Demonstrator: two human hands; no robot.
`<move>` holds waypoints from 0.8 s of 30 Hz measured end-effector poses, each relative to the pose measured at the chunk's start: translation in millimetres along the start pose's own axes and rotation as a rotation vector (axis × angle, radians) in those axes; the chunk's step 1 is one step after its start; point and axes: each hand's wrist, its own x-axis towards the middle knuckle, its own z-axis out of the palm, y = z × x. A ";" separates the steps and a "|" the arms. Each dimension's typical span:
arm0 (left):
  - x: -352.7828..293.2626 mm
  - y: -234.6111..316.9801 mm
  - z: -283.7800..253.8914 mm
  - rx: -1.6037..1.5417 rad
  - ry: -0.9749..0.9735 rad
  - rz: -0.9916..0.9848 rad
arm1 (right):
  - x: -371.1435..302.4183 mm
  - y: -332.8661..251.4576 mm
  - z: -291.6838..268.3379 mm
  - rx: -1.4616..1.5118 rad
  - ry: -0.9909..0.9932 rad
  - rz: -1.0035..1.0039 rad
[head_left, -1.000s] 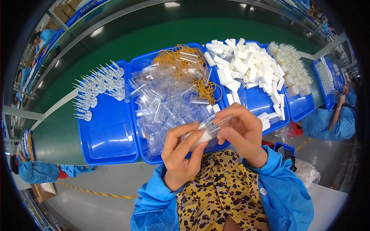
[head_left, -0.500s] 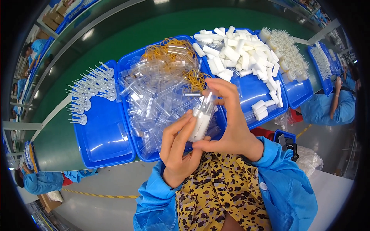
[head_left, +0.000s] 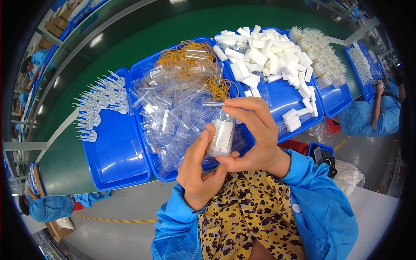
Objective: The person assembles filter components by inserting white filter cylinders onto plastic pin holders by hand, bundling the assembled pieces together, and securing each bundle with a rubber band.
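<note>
A clear plastic container (head_left: 222, 138) with a white sponge-like block inside its lower part is held in front of my chest, slightly tilted. My right hand (head_left: 259, 136) spans it, fingertips at the top and thumb by the bottom. On its left side press the fingers of my left hand (head_left: 197, 171). Behind both hands, a blue tray (head_left: 158, 174) is heaped with clear plastic pieces (head_left: 167, 117) and yellow-orange loops (head_left: 219, 89) resembling rubber bands. Loose white blocks (head_left: 277, 56) fill much of the blue tray (head_left: 284, 102) to the right.
White pin-like parts with round bases (head_left: 102, 97) stand in the left blue tray (head_left: 117, 158). More small pale parts (head_left: 320, 58) crowd a tray at right, on the green table (head_left: 65, 169). A co-worker's blue sleeve (head_left: 381, 115) shows far right; a red bin (head_left: 295, 146) stands below.
The container has turned more upright, and its white block shows more plainly. My right fingertips have shifted slightly left and down at its top. Both hands remain on it.
</note>
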 end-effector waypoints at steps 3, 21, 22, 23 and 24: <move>-1.5 -1.6 -1.6 0.014 -0.018 0.013 | -3.4 2.9 1.1 0.005 0.012 -0.013; 17.6 2.4 -21.1 -0.268 -0.196 -0.196 | -14.7 19.9 -8.2 0.643 -0.292 0.298; 18.3 2.2 -22.1 -0.270 -0.197 -0.197 | -13.6 19.4 -9.5 0.563 -0.314 0.248; 19.5 2.9 -23.0 -0.282 -0.190 -0.199 | -12.5 19.3 -9.7 0.560 -0.314 0.250; 19.8 3.9 -23.8 -0.291 -0.181 -0.200 | -11.1 18.9 -9.6 0.525 -0.321 0.209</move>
